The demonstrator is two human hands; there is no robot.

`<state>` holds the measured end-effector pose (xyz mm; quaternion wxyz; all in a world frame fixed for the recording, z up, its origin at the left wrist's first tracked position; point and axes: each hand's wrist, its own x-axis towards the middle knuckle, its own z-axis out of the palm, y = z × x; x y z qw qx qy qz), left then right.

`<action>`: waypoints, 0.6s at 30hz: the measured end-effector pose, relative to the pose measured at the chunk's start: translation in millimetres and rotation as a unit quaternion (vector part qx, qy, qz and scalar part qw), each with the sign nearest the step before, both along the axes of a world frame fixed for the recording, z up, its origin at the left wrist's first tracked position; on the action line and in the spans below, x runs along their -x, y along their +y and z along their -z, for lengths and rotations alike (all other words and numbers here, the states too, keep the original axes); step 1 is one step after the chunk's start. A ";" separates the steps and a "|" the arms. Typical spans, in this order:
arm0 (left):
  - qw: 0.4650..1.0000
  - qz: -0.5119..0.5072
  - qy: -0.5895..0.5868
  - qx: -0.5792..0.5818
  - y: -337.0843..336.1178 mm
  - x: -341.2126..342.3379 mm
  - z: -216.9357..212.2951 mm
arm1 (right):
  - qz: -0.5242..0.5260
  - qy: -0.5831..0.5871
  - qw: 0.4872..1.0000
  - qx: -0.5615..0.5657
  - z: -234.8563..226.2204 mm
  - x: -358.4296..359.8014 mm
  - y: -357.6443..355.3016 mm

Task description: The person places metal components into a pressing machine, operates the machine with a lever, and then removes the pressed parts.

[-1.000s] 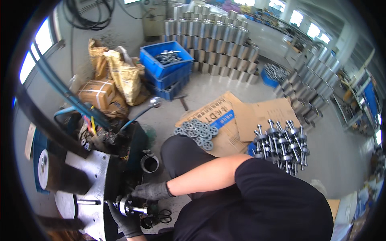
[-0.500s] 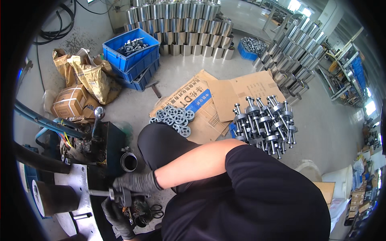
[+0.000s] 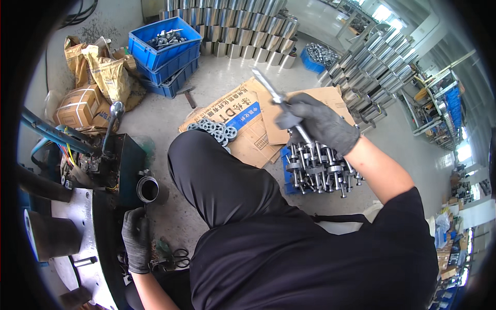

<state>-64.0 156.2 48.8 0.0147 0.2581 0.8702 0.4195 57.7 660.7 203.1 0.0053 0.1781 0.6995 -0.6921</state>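
Note:
My right hand (image 3: 323,124), in a dark grey glove, is closed round a metal shaft (image 3: 269,85) with a round collar. The shaft slants upward to the left, above the cardboard and a stack of similar collared shafts (image 3: 320,168). In a matching glove, my left hand (image 3: 136,240) has its fingers curled beside the machine (image 3: 93,227), just below an open dark cup (image 3: 148,189). What that hand holds, if anything, is hidden. Several grey spoked rings (image 3: 217,130) lie on the cardboard sheet (image 3: 253,144) beyond my knee.
Stacked blue crates (image 3: 165,49) with metal parts stand far left, next to torn sacks (image 3: 108,72) and a strapped carton (image 3: 77,106). A hammer (image 3: 189,96) lies on the floor. Rows of shiny cylinders (image 3: 232,36) line the back. Scissors (image 3: 181,257) lie near my left hand.
My right hand has swung from the machine up and right, carrying the shaft over the stack. My left hand has come away from the shaft and stays by the machine, slightly higher.

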 end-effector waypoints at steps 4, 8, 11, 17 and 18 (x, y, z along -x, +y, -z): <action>0.999 0.040 -0.001 0.011 8.8 -4.3 -3.9 | 0.159 -0.098 0.978 -0.091 33.0 -63.5 60.8; 0.998 0.042 -0.015 0.040 5.8 -4.6 4.1 | 0.129 -0.275 0.902 -0.308 77.9 -132.5 129.3; 0.997 0.045 -0.011 0.063 0.8 -8.6 7.0 | -0.061 -0.272 0.666 -0.691 87.2 -139.2 118.8; 0.995 0.041 0.001 0.094 4.2 -11.9 -4.6 | 0.051 -0.248 0.694 -0.674 112.3 -101.2 131.9; 0.995 0.036 0.004 0.097 3.4 -13.0 -6.5 | 0.051 -0.227 0.663 -0.712 126.4 -102.9 142.6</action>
